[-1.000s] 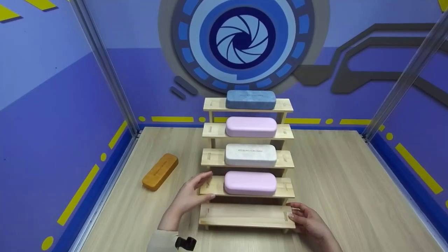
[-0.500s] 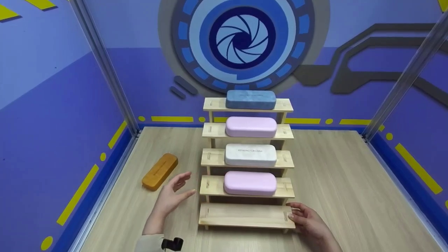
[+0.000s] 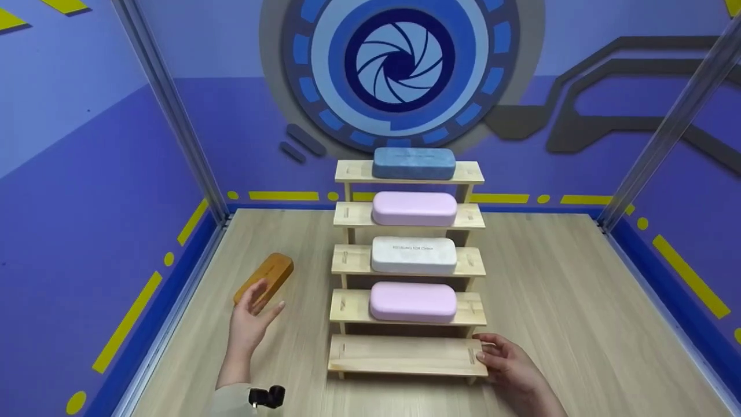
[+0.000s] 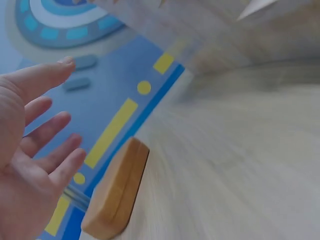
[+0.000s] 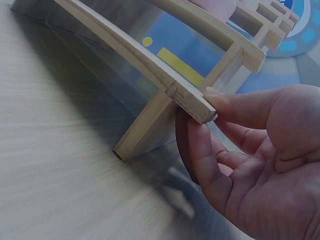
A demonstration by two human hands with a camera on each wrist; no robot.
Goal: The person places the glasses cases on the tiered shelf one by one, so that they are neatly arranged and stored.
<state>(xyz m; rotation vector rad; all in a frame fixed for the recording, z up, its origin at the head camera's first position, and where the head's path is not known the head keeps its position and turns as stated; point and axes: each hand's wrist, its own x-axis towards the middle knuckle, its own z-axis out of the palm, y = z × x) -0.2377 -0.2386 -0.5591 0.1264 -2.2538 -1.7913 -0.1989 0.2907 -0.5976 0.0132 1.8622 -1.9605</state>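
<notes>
At the left of the head view, an orange-brown glasses case (image 3: 279, 270) lies slantwise on the table. My left hand (image 3: 246, 327) is close by it with fingers spread, overlapping its near end; in the left wrist view a gap shows between those fingers and the case (image 4: 117, 192). My right hand (image 3: 512, 365) pinches the right end of the lowest step of a wooden stepped rack (image 3: 405, 354), thumb on top and fingers below. On the higher steps, one each, sit a blue case (image 3: 414, 163), two pink cases (image 3: 414, 208) and a white case (image 3: 413, 255).
Purple-blue panels (image 3: 104, 191) wall in the light wood table (image 3: 556, 278) on the left, back and right. Metal corner posts (image 3: 173, 110) stand at the back corners. The rack's top step is near the back wall.
My left hand has moved left from the rack's left side over to the orange-brown case. The right hand keeps its hold on the lowest step; the cases have stayed in place.
</notes>
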